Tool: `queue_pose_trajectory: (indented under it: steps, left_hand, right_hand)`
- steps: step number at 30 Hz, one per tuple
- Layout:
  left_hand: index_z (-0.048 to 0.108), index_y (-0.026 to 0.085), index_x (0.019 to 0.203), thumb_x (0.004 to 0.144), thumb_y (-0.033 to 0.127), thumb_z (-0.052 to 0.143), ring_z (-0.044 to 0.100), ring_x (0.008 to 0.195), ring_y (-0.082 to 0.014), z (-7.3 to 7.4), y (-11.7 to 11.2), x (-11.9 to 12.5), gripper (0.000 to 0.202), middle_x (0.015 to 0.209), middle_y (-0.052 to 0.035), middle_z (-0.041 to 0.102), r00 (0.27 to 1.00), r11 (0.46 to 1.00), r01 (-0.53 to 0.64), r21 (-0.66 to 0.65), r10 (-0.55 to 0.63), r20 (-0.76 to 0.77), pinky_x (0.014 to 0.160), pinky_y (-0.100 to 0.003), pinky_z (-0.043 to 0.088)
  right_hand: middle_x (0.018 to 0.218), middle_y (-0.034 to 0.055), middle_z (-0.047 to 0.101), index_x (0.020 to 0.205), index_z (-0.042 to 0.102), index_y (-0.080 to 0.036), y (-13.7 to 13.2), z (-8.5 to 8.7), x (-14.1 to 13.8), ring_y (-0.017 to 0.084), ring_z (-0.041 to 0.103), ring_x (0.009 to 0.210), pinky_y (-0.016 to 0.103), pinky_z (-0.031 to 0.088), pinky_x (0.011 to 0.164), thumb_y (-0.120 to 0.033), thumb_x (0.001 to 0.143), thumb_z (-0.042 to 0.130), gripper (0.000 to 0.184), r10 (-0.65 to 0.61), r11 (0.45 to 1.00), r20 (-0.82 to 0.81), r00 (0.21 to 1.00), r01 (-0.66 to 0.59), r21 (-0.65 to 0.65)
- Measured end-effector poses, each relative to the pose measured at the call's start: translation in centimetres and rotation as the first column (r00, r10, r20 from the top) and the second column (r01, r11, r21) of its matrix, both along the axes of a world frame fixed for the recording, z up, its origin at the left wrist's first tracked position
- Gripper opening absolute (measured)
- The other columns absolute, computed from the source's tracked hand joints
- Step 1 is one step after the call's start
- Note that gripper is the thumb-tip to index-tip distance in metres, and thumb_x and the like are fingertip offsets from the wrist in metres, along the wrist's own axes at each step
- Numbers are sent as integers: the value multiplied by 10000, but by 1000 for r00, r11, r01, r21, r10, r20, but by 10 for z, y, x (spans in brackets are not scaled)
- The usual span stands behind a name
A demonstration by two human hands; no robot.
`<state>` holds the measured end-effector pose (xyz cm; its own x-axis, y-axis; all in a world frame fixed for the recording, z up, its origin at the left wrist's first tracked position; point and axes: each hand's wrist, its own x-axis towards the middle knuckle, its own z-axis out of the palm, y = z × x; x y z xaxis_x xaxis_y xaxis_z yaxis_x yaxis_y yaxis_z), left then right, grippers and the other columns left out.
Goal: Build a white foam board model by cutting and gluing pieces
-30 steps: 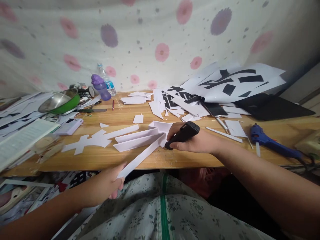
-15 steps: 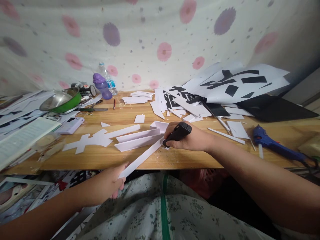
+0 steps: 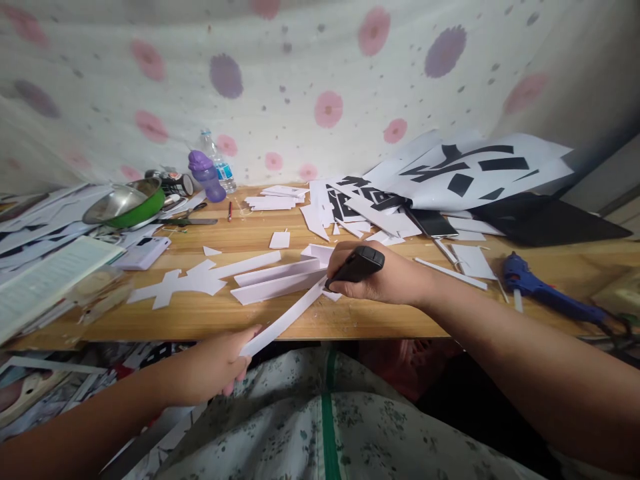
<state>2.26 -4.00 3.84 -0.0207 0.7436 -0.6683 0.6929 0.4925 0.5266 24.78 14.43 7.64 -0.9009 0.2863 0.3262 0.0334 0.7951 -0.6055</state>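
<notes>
My left hand (image 3: 225, 360) pinches the near end of a long white strip (image 3: 285, 320) between thumb and fingers, just past the table's front edge. The strip runs up to the right and bows slightly. Wrapped round a black utility knife (image 3: 359, 264), my right hand (image 3: 387, 277) bears on the strip's far end; the blade is hidden under the fingers. Directly behind lies a white folded channel-shaped piece (image 3: 280, 283) with upright walls, its right end partly covered by my right hand. A flat white cut-out shape (image 3: 185, 283) lies to the left on the wooden table (image 3: 380, 320).
A blue glue gun (image 3: 545, 290) rests at the right. White offcuts and black-patterned sheets (image 3: 465, 167) pile up at the back right. At the left are a green pan (image 3: 143, 207), a purple bottle (image 3: 207, 177), a clear bottle (image 3: 225, 170) and a pale lilac phone-like box (image 3: 145, 253).
The white strip has gone from nearly straight to slightly bowed. Both hands keep their holds with barely any movement. The whole view has shifted a little.
</notes>
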Motion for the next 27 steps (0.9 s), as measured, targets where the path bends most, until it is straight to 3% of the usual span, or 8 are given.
queue_pose_trajectory:
  steps: [6, 11, 13, 15, 17, 19, 23, 27]
  left_hand:
    - [422, 202, 1201, 737, 212, 399, 550, 535, -139, -5, 0, -2, 464, 720, -2, 593, 1000, 1000, -12, -9, 12, 17, 463, -228, 392]
    - [479, 197, 892, 750, 210, 382, 534, 534, -130, -8, -2, -2, 173, 655, 8, 568, 998, 998, -61, 19, 61, 7, 475, -231, 386]
    - [470, 198, 800, 766, 234, 387, 536, 542, -135, -9, -4, -4, 97, 617, 5, 564, 998, 998, -55, 33, 54, 31, 478, -234, 380]
    - [476, 195, 767, 772, 260, 415, 542, 544, -142, -8, -5, -6, 89, 601, 1, 572, 996, 997, -66, 38, 64, 55, 483, -240, 381]
    - [500, 187, 770, 783, 307, 455, 554, 546, -147, -4, -7, -9, 129, 606, -7, 588, 992, 998, -63, 17, 60, 110, 498, -249, 394]
    - [533, 176, 797, 801, 394, 494, 577, 562, -148, 2, -9, -10, 222, 650, -20, 616, 970, 1000, 7, 8, -8, 243, 534, -255, 416]
    - [574, 172, 774, 784, 543, 533, 561, 502, -131, 12, -13, -8, 373, 651, -18, 618, 876, 993, 113, -25, -88, 475, 528, -251, 401]
    - [604, 192, 744, 775, 529, 538, 543, 484, -147, 17, -16, -1, 345, 580, -6, 605, 869, 986, 135, -101, -69, 490, 506, -252, 374]
  right_hand:
    - [798, 37, 641, 814, 625, -174, -2, 24, 10, 149, 598, 748, 305, 495, 718, -235, 784, 629, 68, 10, 998, -121, 993, -3, 63]
    - [886, 47, 628, 853, 643, -225, 4, 46, 49, 196, 602, 893, 353, 484, 819, -312, 812, 617, 100, -234, 942, -312, 921, 294, 160]
    - [1030, 71, 610, 930, 652, -240, 9, 36, 70, 222, 593, 967, 371, 477, 838, -289, 824, 592, 132, -279, 886, -201, 939, 333, 322]
    - [1156, 98, 575, 990, 653, -237, 16, 15, 90, 228, 604, 922, 342, 492, 695, -207, 837, 532, 198, -360, 799, 34, 933, 289, 527]
    - [1193, 125, 568, 974, 667, -223, 21, -11, 105, 277, 587, 983, 336, 481, 631, -90, 825, 465, 284, -512, 686, 248, 822, 218, 694]
    - [1204, 139, 570, 950, 675, -210, 24, -34, 114, 288, 582, 997, 334, 486, 633, -48, 818, 449, 308, -588, 642, 352, 729, 155, 751]
    - [1220, 150, 571, 1011, 672, -203, 28, -55, 121, 258, 601, 982, 348, 502, 725, 10, 803, 419, 390, -596, 681, 394, 700, 181, 709]
    - [1141, 177, 605, 1006, 675, -151, 22, -51, 119, 281, 583, 1022, 427, 467, 854, 4, 783, 427, 368, -546, 793, 277, 791, 382, 475]
